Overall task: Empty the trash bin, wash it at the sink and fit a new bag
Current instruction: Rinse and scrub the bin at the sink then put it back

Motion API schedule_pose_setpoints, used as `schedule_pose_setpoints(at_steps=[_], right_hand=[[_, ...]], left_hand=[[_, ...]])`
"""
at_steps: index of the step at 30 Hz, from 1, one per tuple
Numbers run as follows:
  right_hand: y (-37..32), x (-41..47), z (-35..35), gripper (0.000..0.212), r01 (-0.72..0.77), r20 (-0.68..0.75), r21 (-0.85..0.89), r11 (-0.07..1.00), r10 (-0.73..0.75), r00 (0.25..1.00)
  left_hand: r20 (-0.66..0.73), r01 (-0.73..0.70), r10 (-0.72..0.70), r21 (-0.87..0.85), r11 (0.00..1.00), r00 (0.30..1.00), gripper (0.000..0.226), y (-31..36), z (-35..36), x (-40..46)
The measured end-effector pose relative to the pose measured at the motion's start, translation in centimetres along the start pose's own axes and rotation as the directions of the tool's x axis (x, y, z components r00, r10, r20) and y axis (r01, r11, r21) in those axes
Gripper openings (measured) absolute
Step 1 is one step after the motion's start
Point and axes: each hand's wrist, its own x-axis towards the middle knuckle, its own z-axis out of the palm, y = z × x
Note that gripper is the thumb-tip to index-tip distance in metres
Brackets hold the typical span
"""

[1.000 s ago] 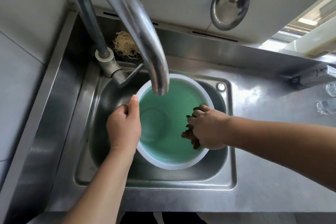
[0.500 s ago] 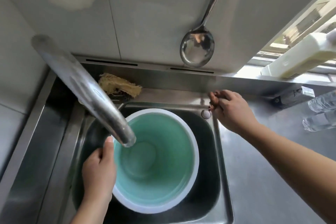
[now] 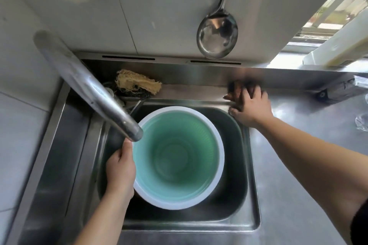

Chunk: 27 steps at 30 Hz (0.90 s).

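Green bin (image 3: 177, 157) upright in sink (image 3: 253, 195) — left hand (image 3: 120, 167) alone grips rim; could tip. Right hand (image 3: 252, 105) holds dark scrubber (image 3: 238, 87) on bench (image 3: 298, 175) — may slide.

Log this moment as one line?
left hand: grips bin rim | right hand: on brown scrubber, sink ledge | faucet: dry

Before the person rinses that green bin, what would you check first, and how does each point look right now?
1. Bin sits upright in the sink: ok.
2. Left hand grips the bin's rim: ok.
3. Faucet spout is over the bin's opening: ok.
4. Water running: not ok, none visible.
5. Right hand is free: not ok, on the brown scrubber at the ledge.
6. Bin's inside clean: cannot tell.
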Motion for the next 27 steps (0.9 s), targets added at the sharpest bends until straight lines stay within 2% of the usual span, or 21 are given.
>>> schedule_pose_setpoints(at_steps=[2, 4, 8, 11, 13, 16, 21, 24, 27], right_hand=[[-0.3, -1.8, -1.0, 0.083, 0.068, -0.110, -0.001, 0.998, -0.068, 0.992], [-0.7, -4.7, -1.2, 0.072, 0.156, -0.152, -0.017, 0.988, -0.157, 0.976], [-1.7, -11.9, 0.2, 0.035, 0.276, 0.019, -0.071, 0.958, -0.276, 0.961], [-2.1, -16.5, 1.0, 0.023, 0.343, 0.143, -0.012, 0.939, -0.338, 0.930], [-2.2, -19.0, 1.3, 0.021, 0.327, 0.179, 0.058, 0.943, -0.332, 0.926], [-2.0, -23.2, 1.7, 0.029, 0.302, 0.174, 0.161, 0.940, -0.328, 0.928], [-1.8, -30.9, 2.8, 0.040, 0.218, 0.214, 0.252, 0.943, -0.274, 0.938], [-2.5, -35.9, 4.5, 0.035, 0.029, 0.331, 0.293, 0.956, -0.130, 0.935], [-3.2, -40.2, 6.7, 0.029, -0.057, 0.517, 0.262, 0.963, -0.090, 0.851]], left_hand=[[-0.001, 0.050, -0.050, -0.041, 0.998, 0.999, 0.044, 0.7, 0.1, -0.7], [-0.002, 0.088, -0.088, -0.071, 0.994, 0.996, 0.048, 1.4, -0.1, -1.6], [-0.060, 0.053, -0.055, -0.039, 0.998, 0.997, 0.051, 1.7, -1.1, -3.7], [-0.067, 0.023, -0.025, -0.025, 0.999, 0.997, 0.047, 1.5, -2.3, -5.2], [-0.062, 0.009, -0.012, -0.046, 0.999, 0.998, 0.048, 1.5, -3.5, -6.0], [-0.037, -0.034, 0.033, -0.028, 0.999, 0.999, 0.050, 1.5, -5.3, -6.6], [0.113, -0.121, 0.117, 0.026, 0.992, 0.987, 0.048, 1.5, -7.2, -6.5], [0.133, -0.147, 0.141, 0.036, 0.989, 0.981, 0.050, 2.4, -7.8, -6.4], [0.159, -0.180, 0.167, 0.071, 0.981, 0.973, 0.051, 3.5, -7.9, -7.0]])
